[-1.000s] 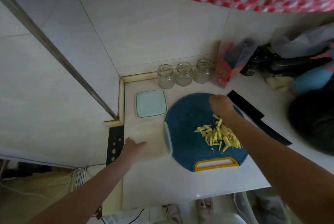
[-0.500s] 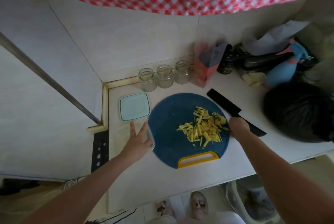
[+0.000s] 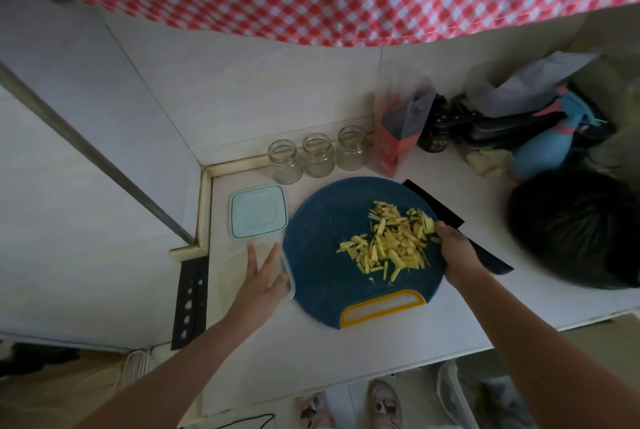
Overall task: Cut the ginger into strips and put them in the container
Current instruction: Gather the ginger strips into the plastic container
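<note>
- Your left hand (image 3: 264,278) lies flat on the clear container (image 3: 286,267), with the fingers straight and spread apart.
- That container sits on the white surface (image 3: 277,359), right against the left edge of the round blue cutting board (image 3: 325,255).
- The ginger strips (image 3: 391,241) lie in a loose yellow pile on the right half of the board; none can be seen in the container.
- Your right hand (image 3: 457,252) is at the board's right edge, its fingertips touching the pile. You see it from the back, so whether it is cupped, flat or pinching strips cannot be told.
- The black knife (image 3: 438,209) lies on the surface just right of the board, its middle hidden under your right hand.
- A pale blue lid (image 3: 258,215) rests behind the container, apart from it.
- Three glass jars (image 3: 318,156) stand in a row by the wall, all upright.
- The board's yellow handle (image 3: 381,307) points toward you.
</note>
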### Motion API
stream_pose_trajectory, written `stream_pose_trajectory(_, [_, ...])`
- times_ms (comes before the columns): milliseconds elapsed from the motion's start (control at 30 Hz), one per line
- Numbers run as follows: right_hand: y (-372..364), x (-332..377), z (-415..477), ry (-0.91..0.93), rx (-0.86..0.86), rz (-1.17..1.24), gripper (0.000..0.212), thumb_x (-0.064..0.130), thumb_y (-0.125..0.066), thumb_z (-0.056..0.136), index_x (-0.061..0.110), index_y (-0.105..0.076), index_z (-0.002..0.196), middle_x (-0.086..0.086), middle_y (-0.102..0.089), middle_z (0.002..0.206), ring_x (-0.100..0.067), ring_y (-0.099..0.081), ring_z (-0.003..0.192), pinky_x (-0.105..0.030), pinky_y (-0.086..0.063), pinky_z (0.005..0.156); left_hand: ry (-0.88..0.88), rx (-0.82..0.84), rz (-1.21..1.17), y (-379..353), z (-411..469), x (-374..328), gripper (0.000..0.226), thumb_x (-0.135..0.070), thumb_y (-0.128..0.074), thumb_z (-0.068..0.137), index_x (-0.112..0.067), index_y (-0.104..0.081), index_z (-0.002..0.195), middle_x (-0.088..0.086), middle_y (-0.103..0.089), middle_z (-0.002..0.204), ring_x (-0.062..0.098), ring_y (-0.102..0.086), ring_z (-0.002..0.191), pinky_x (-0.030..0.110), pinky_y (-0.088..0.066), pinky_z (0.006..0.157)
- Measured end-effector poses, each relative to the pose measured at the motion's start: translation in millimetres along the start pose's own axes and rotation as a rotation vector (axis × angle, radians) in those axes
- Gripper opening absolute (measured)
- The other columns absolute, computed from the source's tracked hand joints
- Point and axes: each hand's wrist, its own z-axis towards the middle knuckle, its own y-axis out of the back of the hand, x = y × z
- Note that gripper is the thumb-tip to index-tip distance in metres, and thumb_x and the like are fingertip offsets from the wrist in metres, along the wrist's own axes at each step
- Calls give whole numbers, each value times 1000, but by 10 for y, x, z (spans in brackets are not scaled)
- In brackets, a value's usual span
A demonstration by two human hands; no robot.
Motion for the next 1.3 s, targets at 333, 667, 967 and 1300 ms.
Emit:
stream_pose_trajectory(333, [591, 601, -181, -19, -109, 233, 29, 41, -49, 96, 18, -59, 82, -5, -62, 84, -21, -57, 73, -32, -42, 61, -96, 93, -173, -430, -31, -403, 49, -53, -33, 93, -52, -18, 140, -27, 19, 150, 0, -16, 135, 21, -24, 101])
stream_pose_trajectory(667, [590, 720, -302, 34, -65, 231, 28, 41, -50, 96, 16, -62, 88, -8, -67, 87, -24, -62, 78, -38, -51, 78, 194, -169, -950, -461, 205, -1027, 35, -37, -44, 97, -14, -58, 75, 0, -64, 66, 20, -55, 77, 31, -44, 70])
stream_pose_trajectory(967, [-214, 691, -259, 143, 69, 43, 35, 32, -39, 100, 10, -64, 110, -17, -66, 113, -28, -63, 100, -38, -49, 89, 83, 131, -1552, 62, 109, -995, 41, -46, -42, 95, -17, -59, 119, 8, -69, 113, 27, -67, 99, 43, -57, 75])
stream_pose_trajectory(1300, [-1284, 73, -1015, 816, 190, -631, 116, 82, -49, 63, 24, -5, 153, -1, -1, 160, -17, 3, 147, -42, -9, 120, 120, -118, -1508, 427, 25, -459, 41, -42, -40, 96, -16, -56, 123, 9, -66, 118, 26, -65, 102, 41, -58, 74])
